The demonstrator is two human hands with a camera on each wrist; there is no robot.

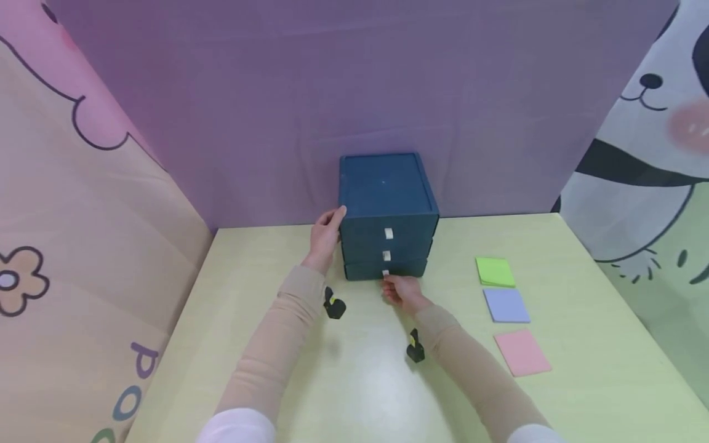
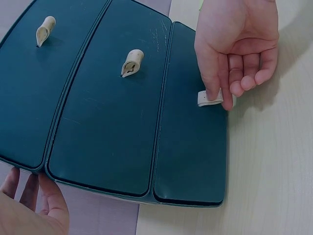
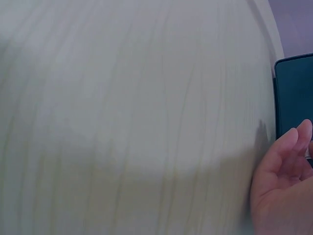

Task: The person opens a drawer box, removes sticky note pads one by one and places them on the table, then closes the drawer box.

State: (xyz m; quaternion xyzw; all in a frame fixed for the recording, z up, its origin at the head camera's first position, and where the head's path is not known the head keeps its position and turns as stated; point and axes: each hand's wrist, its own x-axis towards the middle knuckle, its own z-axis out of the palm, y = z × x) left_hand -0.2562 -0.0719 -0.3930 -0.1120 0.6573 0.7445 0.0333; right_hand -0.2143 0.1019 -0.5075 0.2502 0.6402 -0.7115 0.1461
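A dark blue-green three-drawer cabinet (image 1: 388, 186) stands on the table against the purple backdrop. Each drawer front carries a pale loop-shaped pull tab. My left hand (image 1: 325, 236) rests against the cabinet's left side, its thumb up at the front top corner; in the left wrist view its fingertips (image 2: 55, 191) press along the side wall. Low at the front, my right hand (image 1: 403, 291) pinches the bottom drawer's pull tab (image 2: 208, 99) between thumb and forefinger, the other fingers loosely bent. All three drawers sit in the cabinet. The right wrist view catches only that hand and a cabinet corner.
Right of the cabinet, a green sticky-note pad (image 1: 495, 272), a blue one (image 1: 506, 306) and a pink one (image 1: 522, 352) lie in a column on the pale wooden table (image 1: 354, 394). Printed cloth walls flank the table on both sides.
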